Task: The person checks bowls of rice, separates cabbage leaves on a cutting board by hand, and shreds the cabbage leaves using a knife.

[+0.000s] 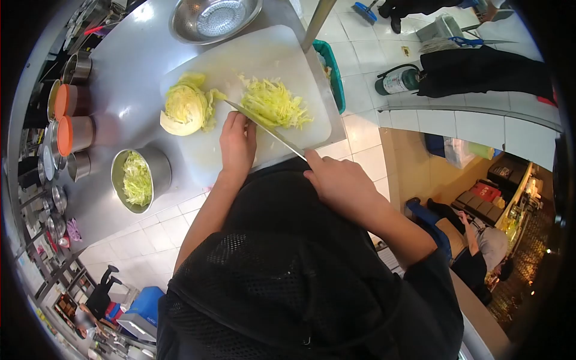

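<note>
My right hand (340,181) is wrapped around the handle of a kitchen knife (273,133); its long blade slants up and left across the white cutting board (281,48). My left hand (237,144) has its fingers curled against the near side of the blade, close to the tip; whatever is under those fingers is hidden. Shredded lettuce (275,103) lies in a loose pile just beyond the blade. Left of the knife sits a cut head of lettuce (183,108), pale cut face toward me, with loose leaves at its right side.
On the steel table (129,66) stands a metal container (159,174) holding shredded lettuce. A perforated metal bowl (210,37) is behind the board. Pots with orange lids (73,137) line the left. A green bin (336,78) stands beyond the table's right edge. Other people are farther off.
</note>
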Available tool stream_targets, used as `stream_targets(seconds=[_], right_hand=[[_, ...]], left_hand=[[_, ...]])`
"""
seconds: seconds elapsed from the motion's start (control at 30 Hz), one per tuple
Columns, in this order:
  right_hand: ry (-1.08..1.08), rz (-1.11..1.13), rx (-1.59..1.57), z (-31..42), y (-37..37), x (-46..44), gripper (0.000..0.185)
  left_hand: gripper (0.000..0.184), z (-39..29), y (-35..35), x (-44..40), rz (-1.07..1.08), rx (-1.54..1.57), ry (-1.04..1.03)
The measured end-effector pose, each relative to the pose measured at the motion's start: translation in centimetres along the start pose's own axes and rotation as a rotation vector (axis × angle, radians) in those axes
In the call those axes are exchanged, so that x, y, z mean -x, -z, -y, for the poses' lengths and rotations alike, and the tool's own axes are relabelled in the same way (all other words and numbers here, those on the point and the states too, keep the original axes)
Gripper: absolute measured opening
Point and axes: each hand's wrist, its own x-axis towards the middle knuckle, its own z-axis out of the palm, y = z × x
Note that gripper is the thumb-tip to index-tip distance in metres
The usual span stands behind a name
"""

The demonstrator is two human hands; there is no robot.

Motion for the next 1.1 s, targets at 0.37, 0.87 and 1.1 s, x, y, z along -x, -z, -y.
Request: stream_targets(seconds=[0.37,0.87,1.1], right_hand=[[-0.054,-0.037,-0.12,-3.6,-6.7,-7.2,0.025],[-0.016,-0.014,-0.001,0.5,-0.7,-0.4,0.026],[-0.066,-0.008,-0.131,-0.9,-3.6,-3.3,0.026]], left_hand=[[0.008,0.4,0.0,-0.6,0.026,-0.032,-0.03],[0.012,0.7,-0.6,-0.6,0.026,-0.005,-0.037],[0.014,0.7,-0.3,-0.8,0.055,-0.071,-0.049]])
